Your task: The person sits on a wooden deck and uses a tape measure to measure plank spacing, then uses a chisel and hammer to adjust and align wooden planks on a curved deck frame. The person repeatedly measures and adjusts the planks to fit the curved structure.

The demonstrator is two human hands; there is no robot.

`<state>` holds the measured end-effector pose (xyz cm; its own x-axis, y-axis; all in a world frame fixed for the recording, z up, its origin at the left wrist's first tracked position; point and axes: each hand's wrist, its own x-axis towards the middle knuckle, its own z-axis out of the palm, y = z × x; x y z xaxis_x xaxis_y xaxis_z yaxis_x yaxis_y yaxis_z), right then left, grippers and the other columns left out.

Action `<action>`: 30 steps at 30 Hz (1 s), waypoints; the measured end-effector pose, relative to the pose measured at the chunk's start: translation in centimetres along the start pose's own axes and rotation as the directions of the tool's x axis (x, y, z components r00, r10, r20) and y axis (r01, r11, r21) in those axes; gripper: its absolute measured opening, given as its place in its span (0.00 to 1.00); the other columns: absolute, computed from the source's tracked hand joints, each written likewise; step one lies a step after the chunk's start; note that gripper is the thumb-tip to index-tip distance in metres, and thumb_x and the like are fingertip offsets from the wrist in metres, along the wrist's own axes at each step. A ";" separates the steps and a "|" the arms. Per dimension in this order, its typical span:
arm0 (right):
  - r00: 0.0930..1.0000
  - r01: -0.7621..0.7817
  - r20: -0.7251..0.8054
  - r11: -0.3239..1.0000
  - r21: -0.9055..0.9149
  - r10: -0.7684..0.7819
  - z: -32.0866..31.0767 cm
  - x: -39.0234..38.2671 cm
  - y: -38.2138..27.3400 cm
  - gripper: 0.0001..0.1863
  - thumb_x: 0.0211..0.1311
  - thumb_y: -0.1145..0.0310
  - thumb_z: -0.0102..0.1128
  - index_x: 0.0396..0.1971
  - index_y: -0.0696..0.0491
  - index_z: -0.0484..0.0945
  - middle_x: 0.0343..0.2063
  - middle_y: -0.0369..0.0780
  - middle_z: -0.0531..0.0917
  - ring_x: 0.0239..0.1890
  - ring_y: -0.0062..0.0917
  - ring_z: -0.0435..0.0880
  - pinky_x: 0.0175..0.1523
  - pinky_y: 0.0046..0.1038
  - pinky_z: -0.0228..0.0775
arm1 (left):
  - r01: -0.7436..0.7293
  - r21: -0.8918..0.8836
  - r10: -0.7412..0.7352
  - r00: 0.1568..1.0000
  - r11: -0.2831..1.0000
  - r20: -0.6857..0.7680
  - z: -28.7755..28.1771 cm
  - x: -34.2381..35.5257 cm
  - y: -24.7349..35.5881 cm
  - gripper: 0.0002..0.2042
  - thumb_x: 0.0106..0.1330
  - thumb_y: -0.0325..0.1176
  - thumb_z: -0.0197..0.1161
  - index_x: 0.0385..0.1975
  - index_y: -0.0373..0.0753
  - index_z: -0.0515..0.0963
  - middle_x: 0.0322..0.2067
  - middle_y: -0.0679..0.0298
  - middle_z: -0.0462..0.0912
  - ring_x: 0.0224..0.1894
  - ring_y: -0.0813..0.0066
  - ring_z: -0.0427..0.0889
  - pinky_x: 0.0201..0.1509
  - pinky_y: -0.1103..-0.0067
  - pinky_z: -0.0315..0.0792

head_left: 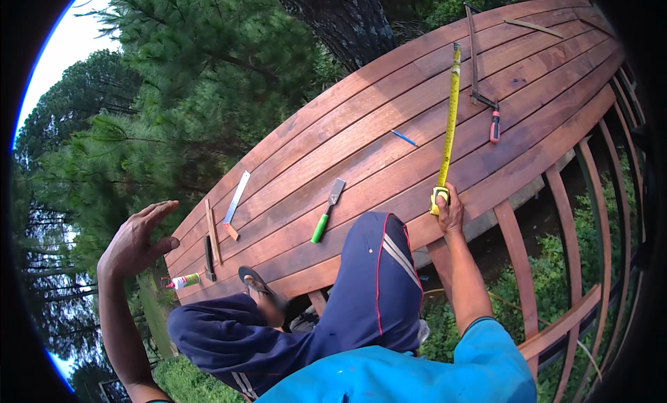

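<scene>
Right hand (pixel 450 210) wrapped round tape (pixel 438 201), near planks' (pixel 292 177) near edge. Blade (pixel 451 118) extended, long axis away from body, leaning slightly right, across seams. Clamp (pixel 495 125) right of blade, pencil (pixel 404 137) left. Left hand (pixel 142 242) well apart, far left, raised, thumb off fingers, nothing seen in it. Tape: yellow-black case, yellow blade, dark marks, pale patch near tip. Can't tell if blade touches wood throughout.

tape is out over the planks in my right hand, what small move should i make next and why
Probably bring your left hand across to steady the yellow blade: your right hand alone grips the tape measure, nothing holds the blade's far end over the planks, and the left is raised and looks empty.
</scene>
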<state>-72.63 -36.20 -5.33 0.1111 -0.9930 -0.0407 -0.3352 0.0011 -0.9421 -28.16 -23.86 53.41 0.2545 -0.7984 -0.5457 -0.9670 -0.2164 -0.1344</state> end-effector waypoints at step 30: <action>0.756 0.003 0.601 0.917 -0.399 0.259 4.5 9.1 -8.2 0.35 0.73 0.35 0.54 0.58 0.53 0.82 0.44 0.52 0.89 0.50 0.49 0.88 0.54 0.43 0.77 | -0.722 -0.291 0.777 0.603 0.627 0.178 11.3 7.1 3.7 0.41 0.64 0.65 0.70 0.64 0.33 0.78 0.59 0.45 0.83 0.63 0.47 0.84 0.67 0.55 0.76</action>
<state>-64.64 -44.71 0.53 0.5599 -0.6792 -0.4746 -0.6801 -0.0496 -0.7314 -30.06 -24.03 39.68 -0.6001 -0.5496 -0.5812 -0.7873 0.2774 0.5506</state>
